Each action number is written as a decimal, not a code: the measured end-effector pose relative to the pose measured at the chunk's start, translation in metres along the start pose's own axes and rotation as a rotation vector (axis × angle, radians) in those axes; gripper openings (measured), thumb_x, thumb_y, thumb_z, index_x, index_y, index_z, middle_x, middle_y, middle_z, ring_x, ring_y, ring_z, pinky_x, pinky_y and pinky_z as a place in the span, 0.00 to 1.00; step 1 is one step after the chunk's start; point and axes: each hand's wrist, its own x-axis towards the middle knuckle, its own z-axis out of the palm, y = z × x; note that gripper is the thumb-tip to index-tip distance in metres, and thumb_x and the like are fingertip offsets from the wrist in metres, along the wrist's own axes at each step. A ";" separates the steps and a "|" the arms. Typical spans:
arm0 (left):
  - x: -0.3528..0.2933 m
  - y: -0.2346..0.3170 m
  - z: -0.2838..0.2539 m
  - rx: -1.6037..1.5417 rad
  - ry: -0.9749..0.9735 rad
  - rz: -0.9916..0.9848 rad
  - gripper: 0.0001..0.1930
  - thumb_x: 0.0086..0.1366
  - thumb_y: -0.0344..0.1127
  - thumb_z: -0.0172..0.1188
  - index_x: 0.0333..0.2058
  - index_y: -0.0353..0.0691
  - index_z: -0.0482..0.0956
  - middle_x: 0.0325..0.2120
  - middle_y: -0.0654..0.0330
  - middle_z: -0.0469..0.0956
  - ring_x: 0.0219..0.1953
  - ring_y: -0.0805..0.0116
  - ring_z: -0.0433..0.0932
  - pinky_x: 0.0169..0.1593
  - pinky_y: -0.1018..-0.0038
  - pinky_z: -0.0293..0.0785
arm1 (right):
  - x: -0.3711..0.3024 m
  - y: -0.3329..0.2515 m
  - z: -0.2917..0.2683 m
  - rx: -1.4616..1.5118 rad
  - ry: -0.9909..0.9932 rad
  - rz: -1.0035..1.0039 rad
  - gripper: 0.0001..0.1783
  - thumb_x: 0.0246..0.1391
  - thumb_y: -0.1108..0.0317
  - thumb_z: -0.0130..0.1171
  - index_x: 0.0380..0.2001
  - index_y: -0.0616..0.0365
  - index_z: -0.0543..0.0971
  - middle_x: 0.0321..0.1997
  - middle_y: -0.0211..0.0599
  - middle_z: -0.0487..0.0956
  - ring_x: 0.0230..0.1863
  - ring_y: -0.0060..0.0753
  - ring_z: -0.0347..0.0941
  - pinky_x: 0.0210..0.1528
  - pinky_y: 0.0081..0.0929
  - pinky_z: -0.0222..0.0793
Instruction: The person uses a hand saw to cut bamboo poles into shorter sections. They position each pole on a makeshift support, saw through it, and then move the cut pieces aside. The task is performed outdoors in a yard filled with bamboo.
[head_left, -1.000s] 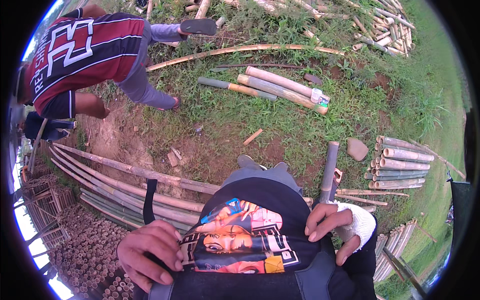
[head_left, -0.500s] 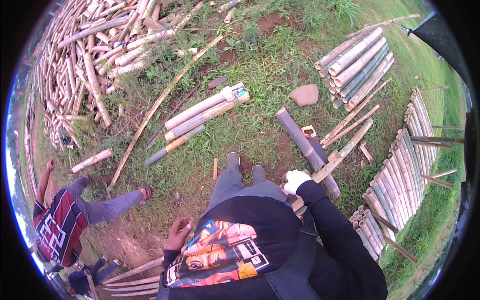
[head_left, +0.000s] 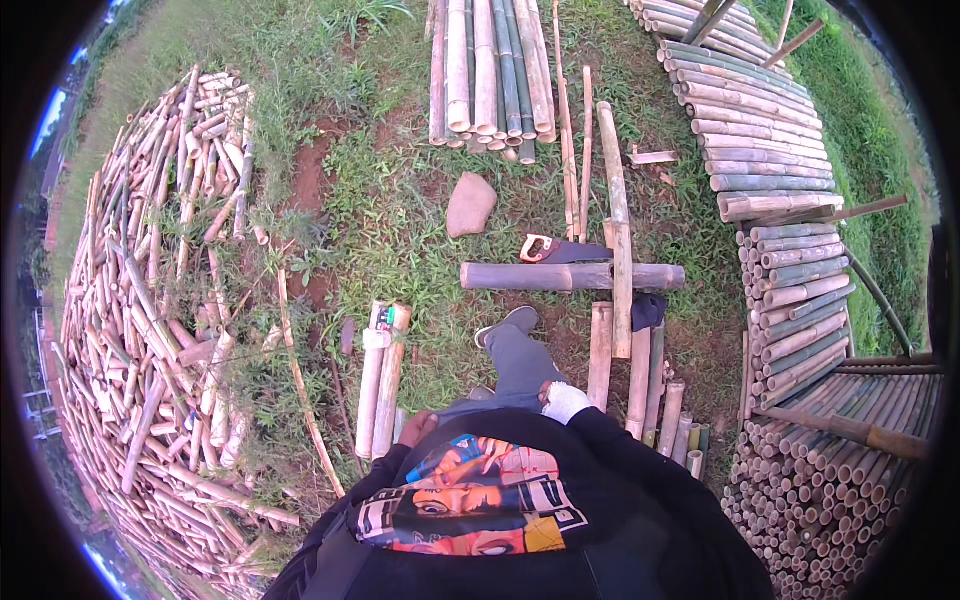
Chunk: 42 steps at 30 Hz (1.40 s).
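Note:
My right hand, in a white glove with bare fingertips showing, hangs in front of my waist. Its fingers are curled in, and nothing shows in them. My left hand is low beside my shirt, its fingers mostly hidden, close to two cut bamboo poles on the grass. A small white and green packet lies on those poles. Ahead of my right hand, a split bamboo length rests across a thick bamboo pole. Beside that pole lies a handsaw with a wooden-coloured handle.
A large heap of bamboo offcuts spreads at left. A bundle of poles lies far ahead, with a flat stone nearer. Stacked bamboo lines the right side. Dark cloth and upright-looking bamboo ends lie near my right.
My view and body have turned right, and my feet have shifted. My right hand has come away from the split bamboo toward my waist. The other person has left the view.

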 end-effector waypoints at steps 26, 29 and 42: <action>0.570 0.602 0.275 1.932 -1.002 0.596 0.19 0.67 0.52 0.63 0.42 0.41 0.80 0.38 0.51 0.84 0.43 0.46 0.84 0.46 0.54 0.78 | 0.241 0.137 -0.069 1.424 1.001 1.145 0.18 0.62 0.54 0.62 0.42 0.59 0.84 0.41 0.56 0.85 0.45 0.60 0.82 0.49 0.50 0.77; 0.677 0.574 0.376 1.927 -0.841 0.969 0.23 0.63 0.45 0.68 0.53 0.43 0.75 0.43 0.47 0.81 0.46 0.44 0.82 0.49 0.52 0.78 | 0.309 0.215 -0.042 1.435 1.127 1.337 0.19 0.61 0.58 0.64 0.48 0.61 0.83 0.41 0.55 0.85 0.45 0.60 0.82 0.50 0.49 0.77; 0.832 0.468 0.572 2.304 -0.890 1.299 0.47 0.45 0.48 0.82 0.65 0.53 0.69 0.63 0.56 0.72 0.70 0.50 0.68 0.74 0.43 0.56 | 0.330 0.386 -0.009 0.342 1.148 1.278 0.47 0.42 0.40 0.75 0.64 0.49 0.76 0.64 0.37 0.75 0.66 0.48 0.68 0.73 0.58 0.50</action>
